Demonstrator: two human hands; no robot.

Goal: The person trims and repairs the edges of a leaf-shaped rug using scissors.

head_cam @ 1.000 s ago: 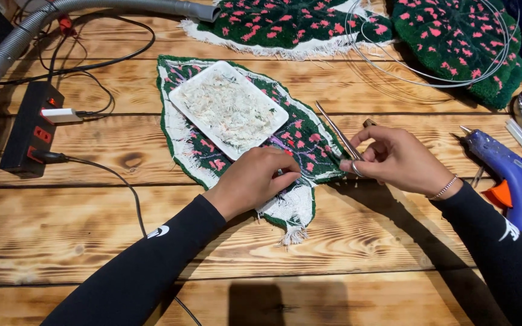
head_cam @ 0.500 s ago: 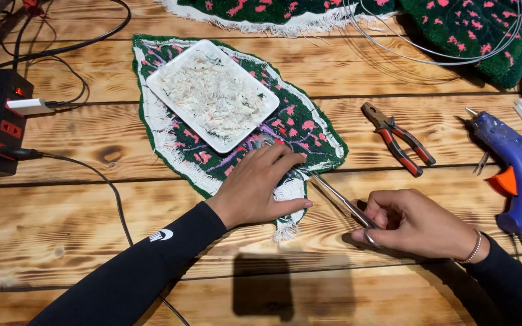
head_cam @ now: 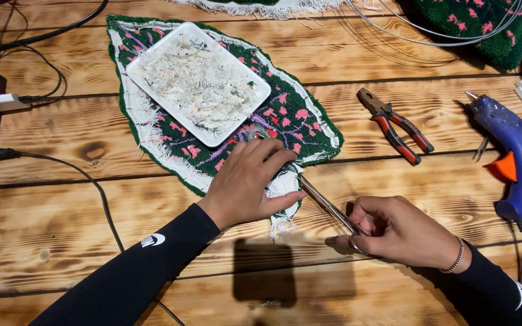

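We saw the left hand (head_cam: 246, 184) pressed flat on the leaf-shaped rug piece (head_cam: 285, 118) while the right hand (head_cam: 403, 232) gripped scissors (head_cam: 327, 206), blades angled up-left toward its frayed tip.

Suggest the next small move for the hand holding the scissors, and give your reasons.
Probably slide the scissors a little further along the white fringe at the tip of the leaf-shaped rug piece. The left hand presses that tip flat, and the right hand has the blades pointing at the frayed edge.
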